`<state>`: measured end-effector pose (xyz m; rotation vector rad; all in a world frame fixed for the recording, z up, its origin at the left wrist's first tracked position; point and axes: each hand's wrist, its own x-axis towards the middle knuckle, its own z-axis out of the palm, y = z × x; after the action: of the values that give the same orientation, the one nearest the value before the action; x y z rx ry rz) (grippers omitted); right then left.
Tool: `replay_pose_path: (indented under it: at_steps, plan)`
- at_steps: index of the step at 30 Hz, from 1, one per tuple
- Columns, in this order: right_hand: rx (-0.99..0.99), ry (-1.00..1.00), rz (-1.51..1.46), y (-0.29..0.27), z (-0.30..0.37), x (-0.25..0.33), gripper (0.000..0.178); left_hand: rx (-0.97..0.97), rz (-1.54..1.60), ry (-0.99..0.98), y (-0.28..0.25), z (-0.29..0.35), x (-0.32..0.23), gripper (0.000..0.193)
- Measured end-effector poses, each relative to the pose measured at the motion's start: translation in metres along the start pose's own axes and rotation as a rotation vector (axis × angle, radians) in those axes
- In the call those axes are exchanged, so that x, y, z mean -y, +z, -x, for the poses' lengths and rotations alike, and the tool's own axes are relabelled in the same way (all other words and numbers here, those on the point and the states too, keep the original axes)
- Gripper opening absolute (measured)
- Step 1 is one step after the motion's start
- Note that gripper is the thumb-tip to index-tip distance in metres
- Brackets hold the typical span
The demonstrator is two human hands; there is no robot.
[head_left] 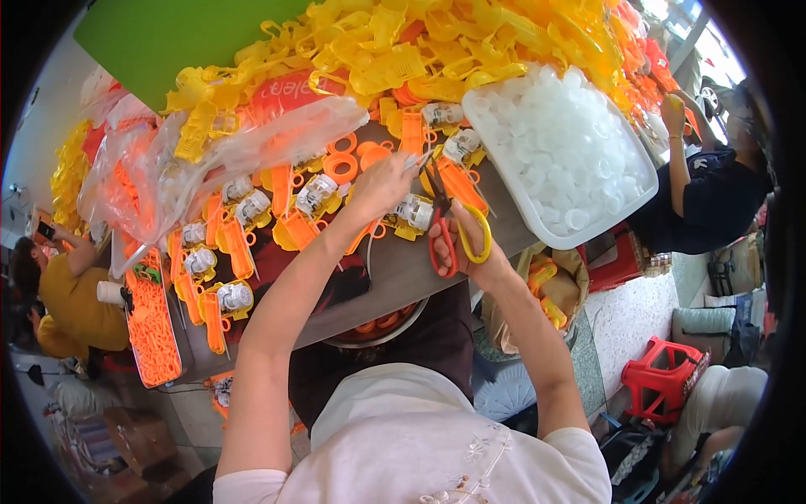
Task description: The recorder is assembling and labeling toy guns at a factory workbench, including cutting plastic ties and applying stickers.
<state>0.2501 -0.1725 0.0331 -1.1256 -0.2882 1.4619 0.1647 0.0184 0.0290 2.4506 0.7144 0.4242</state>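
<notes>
My right hand (472, 252) is wrapped round a pair of scissors (447, 237) with one red and one yellow handle loop. Their dark blades point away from me. My left hand (382, 191) is closed, its fingertips near the blade tips on a small pale thin piece too fine to name. Around both hands lie orange and yellow plastic toy parts with clear-and-white cylinders, among them one cylinder (413, 212) just under my left wrist and an orange part (460, 183) beside the blades. Orange rings (340, 166) lie beyond my left hand.
A white tub (550, 238) of translucent caps stands at right. Yellow plastic parts (395, 67) are heaped at the back. A tray (178, 357) of small orange pieces and a clear plastic bag (252, 144) are at left. A bag (573, 273) hangs below right; people sit at both sides.
</notes>
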Motion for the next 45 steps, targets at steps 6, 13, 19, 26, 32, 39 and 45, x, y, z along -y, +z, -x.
replay_pose_path:
  at_steps: [6, 13, 19, 26, 32, 39, 45]
  plan:
    - [0.003, -0.048, 0.091, 0.004, -0.002, 0.000, 0.057, 0.042, 0.199, -0.074, -0.003, 0.000, -0.003, 0.024]
    - [0.011, -0.086, 0.105, 0.008, 0.002, 0.002, 0.057, -0.014, 0.288, -0.071, -0.002, 0.006, -0.014, 0.024]
    - [-0.019, -0.052, 0.095, 0.011, 0.007, -0.004, 0.054, -0.083, 0.404, -0.113, 0.004, 0.006, -0.008, 0.027]
    - [0.020, -0.080, 0.081, 0.008, 0.003, -0.004, 0.057, 0.018, 0.368, -0.134, -0.002, 0.003, -0.011, 0.026]
    - [0.005, -0.078, 0.058, 0.007, 0.000, -0.002, 0.056, 0.059, 0.421, -0.149, -0.001, 0.000, -0.008, 0.028]
    - [-0.035, -0.089, 0.137, 0.003, -0.011, -0.007, 0.054, -0.005, 0.317, -0.076, 0.010, -0.005, 0.007, 0.033]
    - [-0.158, -0.187, 0.138, 0.002, 0.012, -0.007, 0.049, -0.059, 0.343, -0.098, -0.015, 0.027, -0.009, 0.030]
